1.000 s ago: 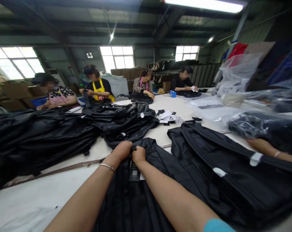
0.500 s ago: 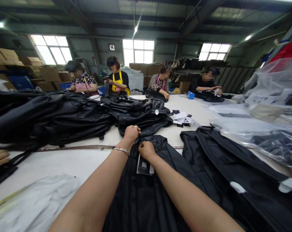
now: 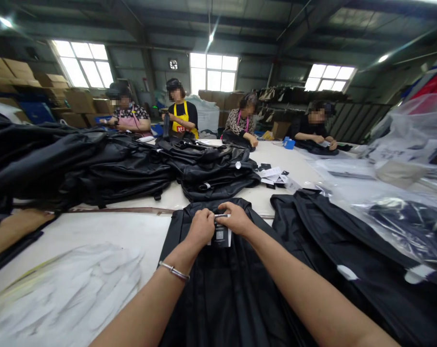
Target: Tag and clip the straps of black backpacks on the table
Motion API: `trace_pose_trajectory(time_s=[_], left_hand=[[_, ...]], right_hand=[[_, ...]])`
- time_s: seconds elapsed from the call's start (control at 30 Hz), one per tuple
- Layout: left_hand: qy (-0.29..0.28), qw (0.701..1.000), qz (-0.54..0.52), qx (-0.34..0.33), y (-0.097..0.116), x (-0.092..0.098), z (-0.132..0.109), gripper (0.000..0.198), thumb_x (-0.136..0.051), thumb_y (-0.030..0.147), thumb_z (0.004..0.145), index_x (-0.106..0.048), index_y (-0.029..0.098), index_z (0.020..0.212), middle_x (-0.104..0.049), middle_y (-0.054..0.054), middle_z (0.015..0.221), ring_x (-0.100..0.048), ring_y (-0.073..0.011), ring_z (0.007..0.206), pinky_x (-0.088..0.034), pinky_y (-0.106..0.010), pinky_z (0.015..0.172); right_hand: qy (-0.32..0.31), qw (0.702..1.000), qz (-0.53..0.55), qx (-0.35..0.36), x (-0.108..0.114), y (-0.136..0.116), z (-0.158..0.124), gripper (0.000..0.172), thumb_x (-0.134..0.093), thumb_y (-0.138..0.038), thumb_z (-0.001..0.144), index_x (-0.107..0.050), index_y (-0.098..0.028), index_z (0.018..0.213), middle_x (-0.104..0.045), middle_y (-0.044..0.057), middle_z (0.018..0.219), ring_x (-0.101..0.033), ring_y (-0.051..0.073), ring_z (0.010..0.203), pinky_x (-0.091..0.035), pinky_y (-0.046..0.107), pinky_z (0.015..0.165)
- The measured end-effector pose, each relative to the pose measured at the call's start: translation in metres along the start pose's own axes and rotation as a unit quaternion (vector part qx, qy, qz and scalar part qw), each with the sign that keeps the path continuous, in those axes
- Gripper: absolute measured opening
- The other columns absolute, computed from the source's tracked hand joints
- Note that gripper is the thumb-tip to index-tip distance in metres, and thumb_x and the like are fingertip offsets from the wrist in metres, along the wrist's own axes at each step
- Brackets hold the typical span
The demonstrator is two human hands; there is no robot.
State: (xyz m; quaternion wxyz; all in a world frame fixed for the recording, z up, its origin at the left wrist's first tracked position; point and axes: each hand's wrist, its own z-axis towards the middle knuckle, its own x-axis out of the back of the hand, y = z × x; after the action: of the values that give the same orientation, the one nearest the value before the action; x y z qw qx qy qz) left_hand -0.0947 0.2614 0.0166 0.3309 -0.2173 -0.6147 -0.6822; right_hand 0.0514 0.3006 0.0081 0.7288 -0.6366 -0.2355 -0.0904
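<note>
Directly before me lies a black bag (image 3: 218,294) with long straps or panels running down it; it looks like a backpack. A black-and-white hang tag (image 3: 220,235) with a square code rests near its top edge. My left hand (image 3: 203,226) is closed at the tag's upper left side, fingertips pinched together. My right hand (image 3: 234,218) curls over the tag's top from the other side, thumb and forefinger closed on it. The two hands almost meet. Whatever fine cord or loop lies between the fingertips is too small to make out.
Another black bag (image 3: 334,241) with white labels lies to the right, by clear plastic bags (image 3: 402,217). Piled black bags (image 3: 95,164) fill the left. Loose tags (image 3: 274,176) lie ahead. White sheeting (image 3: 70,284) is front left. A co-worker's arm (image 3: 19,231) reaches in there; several people work opposite.
My left hand has drawn back from above the bag's top edge down to the tag. The tag sits higher between both hands. The co-worker's arm at left reaches further in.
</note>
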Motion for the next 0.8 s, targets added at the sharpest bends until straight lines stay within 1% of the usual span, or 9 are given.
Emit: trace_pose_trajectory(time_s=[0.13,0.2,0.3,0.37,0.43,0.5,0.57,0.67,0.8], left_hand=[[0.047,0.998,-0.021,0.040,-0.002,-0.015,-0.012,0.024,-0.042,0.021,0.089,-0.063,0.015,0.078,-0.067,-0.010,0.086,-0.060,-0.0200,0.087,-0.041,-0.029,0.078],[0.051,0.997,-0.026,0.046,-0.004,-0.019,-0.016,0.024,-0.043,0.020,0.089,-0.064,0.015,0.079,-0.068,-0.010,0.086,-0.060,-0.0206,0.086,-0.041,-0.030,0.077],[0.042,0.998,-0.035,0.034,-0.006,-0.016,-0.017,0.021,-0.046,0.019,0.086,-0.065,0.016,0.076,-0.067,-0.009,0.082,-0.059,-0.0208,0.082,-0.040,-0.031,0.074],[0.053,0.995,-0.071,0.047,-0.004,-0.008,-0.015,0.020,-0.050,0.022,0.084,-0.065,0.016,0.072,-0.066,-0.008,0.076,-0.059,-0.0199,0.076,-0.040,-0.030,0.069],[0.065,0.979,-0.167,0.099,0.002,-0.001,-0.013,0.019,-0.052,0.026,0.082,-0.063,0.016,0.071,-0.063,-0.006,0.070,-0.057,-0.0175,0.066,-0.040,-0.028,0.061],[0.049,0.935,-0.315,0.155,0.012,0.004,-0.014,0.017,-0.054,0.029,0.081,-0.062,0.015,0.075,-0.061,-0.004,0.068,-0.055,-0.0145,0.058,-0.039,-0.025,0.053],[0.031,0.872,-0.453,0.182,0.022,0.004,-0.020,0.014,-0.058,0.027,0.079,-0.061,0.014,0.079,-0.063,-0.005,0.075,-0.058,-0.0129,0.059,-0.040,-0.022,0.050],[0.024,0.812,-0.551,0.190,0.033,0.000,-0.036,0.010,-0.061,0.023,0.078,-0.060,0.014,0.081,-0.065,-0.006,0.088,-0.064,-0.0135,0.071,-0.044,-0.020,0.054],[-0.001,0.832,-0.517,0.201,0.031,-0.004,-0.058,0.011,-0.063,0.022,0.080,-0.066,0.012,0.082,-0.066,-0.005,0.085,-0.064,-0.0134,0.076,-0.047,-0.019,0.058]], right_hand=[[0.099,0.966,0.210,-0.111,-0.017,0.000,-0.022,0.071,-0.072,-0.024,0.061,-0.052,-0.014,0.128,-0.068,0.003,0.081,-0.062,0.017,0.067,-0.050,0.028,0.062],[0.131,0.960,0.225,-0.103,-0.024,0.002,-0.033,0.076,-0.070,-0.021,0.060,-0.049,-0.016,0.133,-0.069,0.006,0.096,-0.064,0.018,0.075,-0.051,0.029,0.068],[0.137,0.976,0.163,-0.054,-0.025,0.004,-0.043,0.057,-0.062,-0.014,0.062,-0.064,-0.019,0.118,-0.068,0.005,0.110,-0.063,0.018,0.090,-0.050,0.028,0.081],[0.105,0.980,0.149,-0.082,-0.022,0.004,-0.046,0.035,-0.056,-0.010,0.062,-0.075,-0.017,0.091,-0.072,0.005,0.095,-0.063,0.019,0.087,-0.049,0.028,0.079],[0.074,0.975,0.165,-0.132,-0.019,0.003,-0.045,0.022,-0.055,-0.008,0.061,-0.074,-0.014,0.069,-0.071,0.005,0.073,-0.063,0.018,0.074,-0.049,0.027,0.070],[0.061,0.965,0.200,-0.157,-0.018,-0.001,-0.041,0.019,-0.057,-0.008,0.060,-0.074,-0.013,0.066,-0.068,0.004,0.064,-0.060,0.015,0.062,-0.047,0.025,0.061],[0.049,0.953,0.244,-0.172,-0.019,-0.006,-0.036,0.014,-0.062,-0.011,0.061,-0.073,-0.013,0.069,-0.068,0.002,0.062,-0.058,0.012,0.056,-0.045,0.023,0.055],[0.036,0.932,0.306,-0.191,-0.023,-0.010,-0.027,0.006,-0.065,-0.016,0.064,-0.069,-0.012,0.065,-0.066,0.001,0.060,-0.056,0.010,0.052,-0.043,0.020,0.049],[-0.018,0.899,0.367,-0.238,-0.027,-0.006,-0.022,0.002,-0.062,-0.011,0.065,-0.063,-0.011,0.063,-0.062,0.001,0.056,-0.054,0.010,0.045,-0.043,0.020,0.043]])
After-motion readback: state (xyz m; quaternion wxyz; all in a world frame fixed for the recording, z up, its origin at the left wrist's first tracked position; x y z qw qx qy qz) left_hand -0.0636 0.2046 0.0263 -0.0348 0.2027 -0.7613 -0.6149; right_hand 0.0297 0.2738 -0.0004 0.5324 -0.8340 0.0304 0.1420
